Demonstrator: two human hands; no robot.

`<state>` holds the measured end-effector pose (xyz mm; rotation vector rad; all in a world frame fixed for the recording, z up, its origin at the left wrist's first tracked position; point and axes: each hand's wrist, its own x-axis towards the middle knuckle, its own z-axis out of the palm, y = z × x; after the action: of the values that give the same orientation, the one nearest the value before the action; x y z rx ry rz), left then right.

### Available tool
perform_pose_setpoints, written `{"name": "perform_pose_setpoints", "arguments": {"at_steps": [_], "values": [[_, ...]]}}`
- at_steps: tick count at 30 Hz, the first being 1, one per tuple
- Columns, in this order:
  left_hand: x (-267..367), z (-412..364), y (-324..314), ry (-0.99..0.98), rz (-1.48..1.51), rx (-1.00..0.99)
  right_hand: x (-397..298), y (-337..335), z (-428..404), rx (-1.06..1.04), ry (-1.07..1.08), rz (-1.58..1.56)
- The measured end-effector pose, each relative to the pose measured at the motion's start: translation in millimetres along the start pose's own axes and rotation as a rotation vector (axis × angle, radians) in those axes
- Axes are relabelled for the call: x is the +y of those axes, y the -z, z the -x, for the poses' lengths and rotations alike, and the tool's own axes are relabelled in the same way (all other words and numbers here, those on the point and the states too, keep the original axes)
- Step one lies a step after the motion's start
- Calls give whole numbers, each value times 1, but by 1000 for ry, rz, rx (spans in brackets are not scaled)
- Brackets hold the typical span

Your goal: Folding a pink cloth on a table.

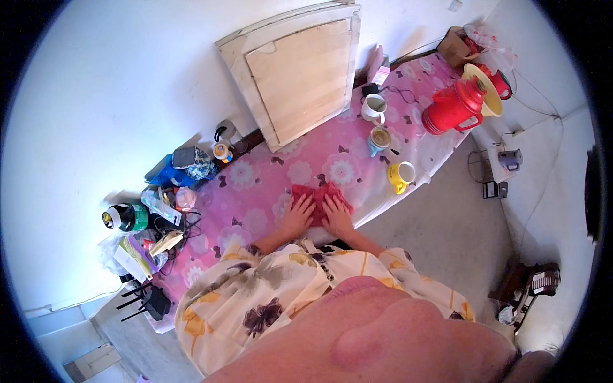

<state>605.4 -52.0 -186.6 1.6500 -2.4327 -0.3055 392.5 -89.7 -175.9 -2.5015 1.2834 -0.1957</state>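
Observation:
A red cloth (318,218) lies on the pink flowered tablecloth (254,220) near the table's front edge. My left hand (300,212) rests flat on the cloth's left part, fingers somewhat spread. On its right part lies my right hand (337,215), also flat with the fingers apart. Both palms face down and neither hand is closed around the cloth. To the right of my hands stand a yellow mug (396,177), a light blue cup (376,142) and a white mug (371,111). The cloth's underside and the palms are hidden.
A framed board (301,81) leans against the wall behind the table. At the right are a red thermos flask (452,107), a yellow basin (489,95) and a cardboard box (452,48). Bottles, cables, a black router (156,302) and a dark bottle (128,217) crowd the left end.

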Motion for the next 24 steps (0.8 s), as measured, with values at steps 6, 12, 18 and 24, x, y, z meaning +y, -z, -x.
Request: {"name": "perform_pose_setpoints", "arguments": {"at_steps": [6,12,18,24], "values": [[9,9,-3,33,132,8,-7,1,7,58,12,-8],[-17,-54,9,76,18,112,17,4,-63,109,-52,22],[-31,-76,20,108,48,81,22,8,-90,99,-107,24],[-5,13,3,52,54,0,-3,2,8,13,-39,-10]]}}
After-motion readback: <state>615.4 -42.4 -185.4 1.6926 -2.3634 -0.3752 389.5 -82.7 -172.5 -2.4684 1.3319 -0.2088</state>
